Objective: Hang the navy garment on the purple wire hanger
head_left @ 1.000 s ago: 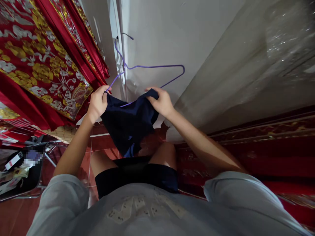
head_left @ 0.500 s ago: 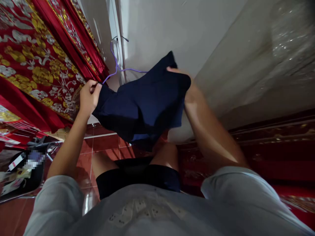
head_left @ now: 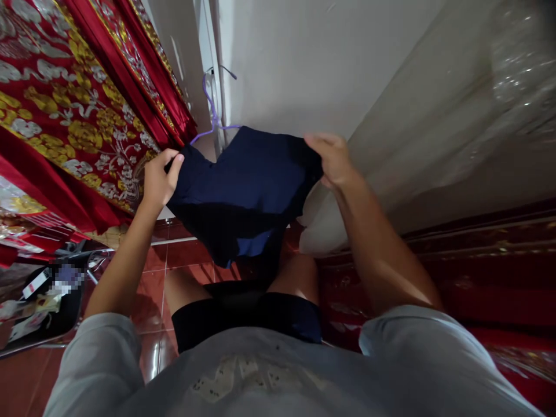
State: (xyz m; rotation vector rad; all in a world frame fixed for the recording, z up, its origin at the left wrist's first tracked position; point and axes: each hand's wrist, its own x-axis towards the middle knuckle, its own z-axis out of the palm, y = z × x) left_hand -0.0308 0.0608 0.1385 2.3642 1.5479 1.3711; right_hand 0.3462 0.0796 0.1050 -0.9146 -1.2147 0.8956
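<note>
A dark navy garment [head_left: 256, 174], its exact kind unclear, hangs on a purple wire hanger [head_left: 213, 113] in front of me. My left hand [head_left: 162, 176] pinches its left upper corner, close to the hanger's left arm. At the opposite side, my right hand [head_left: 332, 159] grips the garment's right upper edge, thumb on top. The cloth is spread between both hands, and its lower part droops in folds above my knees. Most of the hanger's right arm is hidden under the fabric.
Red curtains [head_left: 87, 110] with gold and silver patterns hang at left. A black chair [head_left: 65, 315] holding small items stands at lower left. Behind the garment is a pale wall [head_left: 304, 69]; translucent plastic sheeting [head_left: 417, 139] covers the right side. The floor has red tiles [head_left: 186, 255].
My right hand has come out from beneath the cloth and now holds its right edge. The raised peak of fabric there has dropped, and the garment lies flatter. My left hand keeps its grip.
</note>
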